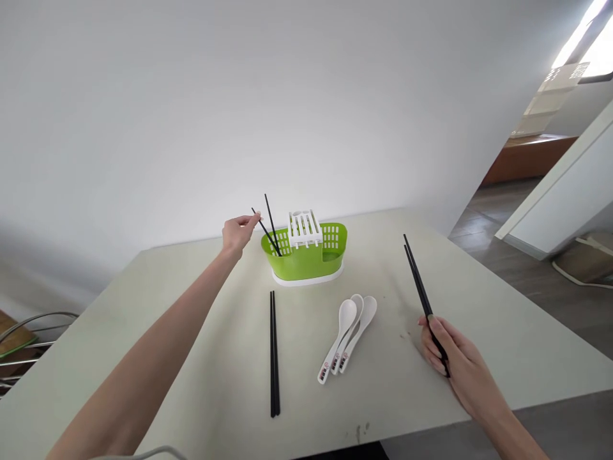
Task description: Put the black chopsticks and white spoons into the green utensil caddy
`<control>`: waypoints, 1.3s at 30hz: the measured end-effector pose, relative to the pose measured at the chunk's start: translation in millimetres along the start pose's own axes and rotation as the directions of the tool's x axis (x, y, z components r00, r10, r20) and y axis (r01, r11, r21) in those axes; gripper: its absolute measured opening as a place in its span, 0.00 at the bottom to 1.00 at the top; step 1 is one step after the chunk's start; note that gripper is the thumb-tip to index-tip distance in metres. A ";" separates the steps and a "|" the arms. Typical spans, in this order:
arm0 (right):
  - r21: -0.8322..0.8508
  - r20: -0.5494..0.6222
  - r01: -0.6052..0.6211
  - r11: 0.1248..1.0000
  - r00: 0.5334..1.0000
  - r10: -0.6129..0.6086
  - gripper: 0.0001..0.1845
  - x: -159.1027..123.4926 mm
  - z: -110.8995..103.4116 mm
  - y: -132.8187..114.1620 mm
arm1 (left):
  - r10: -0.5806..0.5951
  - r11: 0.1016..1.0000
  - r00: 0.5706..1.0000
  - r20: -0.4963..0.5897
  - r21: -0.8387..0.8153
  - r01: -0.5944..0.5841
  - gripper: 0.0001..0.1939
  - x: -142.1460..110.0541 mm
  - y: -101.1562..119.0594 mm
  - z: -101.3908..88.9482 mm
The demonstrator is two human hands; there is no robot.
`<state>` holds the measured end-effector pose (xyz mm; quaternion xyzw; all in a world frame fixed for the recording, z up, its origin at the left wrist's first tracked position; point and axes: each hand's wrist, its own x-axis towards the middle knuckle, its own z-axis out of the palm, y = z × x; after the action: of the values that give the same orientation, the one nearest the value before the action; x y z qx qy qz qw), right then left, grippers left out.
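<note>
My left hand (pixel 239 232) pinches the upper part of a black chopstick that slants down into the left end of a green basket (pixel 306 263). Beside it a second black chopstick (pixel 269 214) leans in the same end, apart from my fingers. A white slatted rack (pixel 305 228) spans the basket's middle. Off to the right, my right hand (pixel 450 358) is closed round a pair of black chopsticks (pixel 418 281), tips pointing up and away. Another black pair (pixel 274 358) lies on the table in front of the basket. Three white spoons (pixel 345 338) lie partly overlapped to its right.
The pale table (pixel 215 390) meets a white wall (pixel 306 115) at the back. Metal rods of a rack (pixel 29 363) stand low at the left. On the right, past the table edge, are a floor (pixel 531 275) and a white partition (pixel 560 185).
</note>
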<state>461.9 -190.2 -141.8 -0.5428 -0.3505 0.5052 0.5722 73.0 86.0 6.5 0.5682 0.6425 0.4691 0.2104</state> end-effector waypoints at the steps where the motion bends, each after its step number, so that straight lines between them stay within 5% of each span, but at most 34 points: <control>1: -0.005 0.005 0.000 1.000 1.000 0.000 0.22 0.0 0.1 0.6 | 0.023 1.000 1.000 -0.016 -0.007 -0.023 0.24 0.1 1.7 -0.7; 9: -0.054 0.025 -0.007 0.999 1.000 0.008 0.24 -1.5 0.2 2.1 | 0.198 0.980 0.979 -0.041 -0.019 -0.199 0.21 -5.1 17.9 2.0; 26: -0.094 0.037 -0.005 0.996 0.999 0.009 0.25 -0.2 0.2 4.2 | 0.140 0.985 0.990 0.014 0.105 -0.140 0.21 -4.4 14.9 6.0; 39: -0.114 0.033 0.018 0.993 0.999 -0.014 0.26 -1.7 3.5 0.0 | 0.205 0.962 0.978 0.046 0.173 -0.210 0.15 -10.0 17.2 -1.5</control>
<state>458.1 -190.9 -141.0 -0.5638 -0.3923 0.4881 0.5386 83.5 74.7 19.1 0.6552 0.6155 0.4219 0.1177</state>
